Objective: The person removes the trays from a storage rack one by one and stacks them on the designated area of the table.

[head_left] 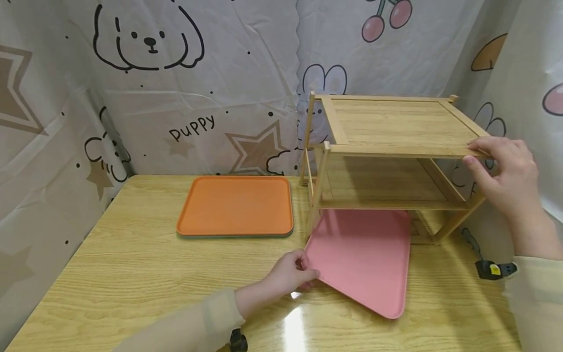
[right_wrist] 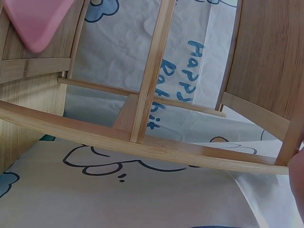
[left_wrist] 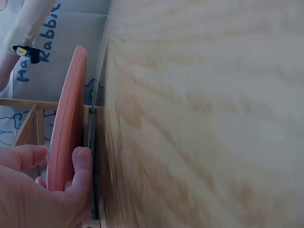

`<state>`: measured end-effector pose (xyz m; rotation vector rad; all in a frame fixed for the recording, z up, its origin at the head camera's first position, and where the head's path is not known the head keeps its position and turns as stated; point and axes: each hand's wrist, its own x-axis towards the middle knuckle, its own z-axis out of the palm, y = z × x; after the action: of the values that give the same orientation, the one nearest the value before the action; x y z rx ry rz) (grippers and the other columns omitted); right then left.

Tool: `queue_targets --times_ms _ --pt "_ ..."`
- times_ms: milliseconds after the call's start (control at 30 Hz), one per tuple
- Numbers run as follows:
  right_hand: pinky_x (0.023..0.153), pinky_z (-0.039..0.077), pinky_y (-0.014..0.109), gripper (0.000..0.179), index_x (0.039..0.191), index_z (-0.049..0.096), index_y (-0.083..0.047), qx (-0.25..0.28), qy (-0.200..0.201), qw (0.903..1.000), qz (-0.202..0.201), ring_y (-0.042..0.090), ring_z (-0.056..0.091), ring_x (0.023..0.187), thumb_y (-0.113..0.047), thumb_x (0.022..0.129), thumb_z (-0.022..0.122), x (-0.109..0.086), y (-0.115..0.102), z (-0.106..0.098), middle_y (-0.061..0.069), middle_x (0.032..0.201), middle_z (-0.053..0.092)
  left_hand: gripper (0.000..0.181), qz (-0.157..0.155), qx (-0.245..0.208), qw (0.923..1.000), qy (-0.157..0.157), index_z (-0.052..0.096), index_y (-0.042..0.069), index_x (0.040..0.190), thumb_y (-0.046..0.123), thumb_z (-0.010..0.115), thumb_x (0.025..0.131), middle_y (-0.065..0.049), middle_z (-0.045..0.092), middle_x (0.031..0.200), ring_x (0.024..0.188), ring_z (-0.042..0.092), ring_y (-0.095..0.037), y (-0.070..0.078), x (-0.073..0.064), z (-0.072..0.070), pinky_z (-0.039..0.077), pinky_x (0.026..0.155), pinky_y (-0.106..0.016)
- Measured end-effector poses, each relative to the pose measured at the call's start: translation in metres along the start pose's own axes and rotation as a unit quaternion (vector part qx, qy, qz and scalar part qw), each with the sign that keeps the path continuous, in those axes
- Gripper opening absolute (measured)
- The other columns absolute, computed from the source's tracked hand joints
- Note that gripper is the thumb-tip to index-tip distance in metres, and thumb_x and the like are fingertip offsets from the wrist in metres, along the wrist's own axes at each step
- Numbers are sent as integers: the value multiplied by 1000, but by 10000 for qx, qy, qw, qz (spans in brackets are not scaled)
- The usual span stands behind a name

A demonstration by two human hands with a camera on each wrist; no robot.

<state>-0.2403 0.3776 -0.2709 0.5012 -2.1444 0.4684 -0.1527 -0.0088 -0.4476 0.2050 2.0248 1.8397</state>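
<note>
A pink tray [head_left: 362, 264] lies askew, its back part under the lower shelf of a two-tier wooden rack [head_left: 396, 122] and its front part sticking out over the table. My left hand [head_left: 286, 274] pinches the tray's left edge. In the left wrist view, thumb and fingers hold the tray [left_wrist: 64, 123] on either face, with that edge raised off the tabletop. My right hand [head_left: 506, 171] grips the rack's top board at its front right corner, fingers above and thumb in front. Only a sliver of the right hand [right_wrist: 297, 180] shows in the right wrist view.
Left of the rack, an orange tray [head_left: 237, 205] lies on a green tray [head_left: 237, 236], of which only the rim shows. A printed cloth [head_left: 246, 73] hangs behind and along both sides of the wooden table [head_left: 145, 274].
</note>
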Motion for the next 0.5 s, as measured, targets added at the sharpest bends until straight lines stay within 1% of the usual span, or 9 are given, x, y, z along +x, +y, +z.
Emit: queue_targets --times_ms 133,233,300,367,500 --pt "87 30 33 48 104 63 1 3 26 10000 2 40 46 93 -44 91 56 1 0 1 25 104 63 29 54 -733 9970 235 41 0 85 -4 69 80 -17 63 78 66 68 -34 2 -2 7 58 61 -39" --pt "88 30 32 48 105 64 1 -12 31 10000 8 40 46 94 -44 91 56 1 1 1 26 105 63 31 128 -1112 9927 439 39 1 87 -6 68 80 -20 65 79 66 69 -33 5 -4 13 58 61 -38" --pt "88 30 33 46 105 64 1 -12 23 10000 24 41 46 94 -43 91 57 1 1 1 25 105 63 31 175 -1289 9897 590 37 1 88 -8 66 80 -19 63 84 66 69 -32 7 -5 16 58 62 -38" --pt "89 30 33 46 105 64 1 -29 0 10000 54 41 47 95 -42 91 57 1 1 1 26 105 63 31 188 -1410 9870 746 36 1 89 -11 63 80 -17 57 91 66 68 -31 9 -6 19 58 63 -37" --pt "90 31 33 44 105 64 1 -46 -19 10000 81 41 47 95 -41 91 58 1 1 1 26 105 63 32 192 -1641 9814 972 34 1 91 -17 56 77 -12 38 99 67 66 -28 14 -7 23 58 65 -36"
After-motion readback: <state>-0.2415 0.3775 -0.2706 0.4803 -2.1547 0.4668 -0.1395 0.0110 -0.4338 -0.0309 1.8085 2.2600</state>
